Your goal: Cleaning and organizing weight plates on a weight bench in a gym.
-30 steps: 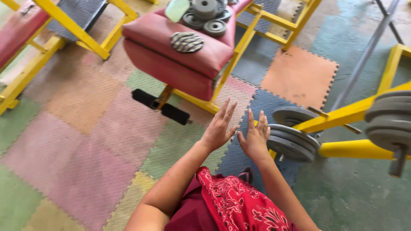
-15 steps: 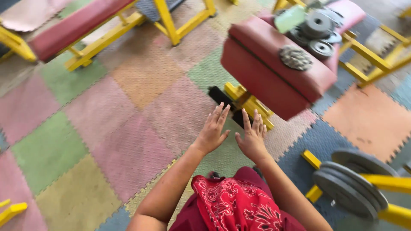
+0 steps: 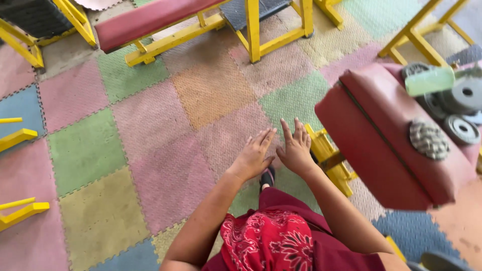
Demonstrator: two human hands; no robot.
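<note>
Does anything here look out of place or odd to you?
Yes. Loose weight plates lie on the red bench pad at right, with a green block. Both hands are empty, held over the floor mats.

Weight plates (image 3: 459,108) and red padded bench (image 3: 396,140) cut off at right edge; foot (image 3: 267,176) half hidden.

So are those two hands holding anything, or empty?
Empty. The left hand and right hand are open with fingers spread, held side by side above the foam floor mats.
</note>
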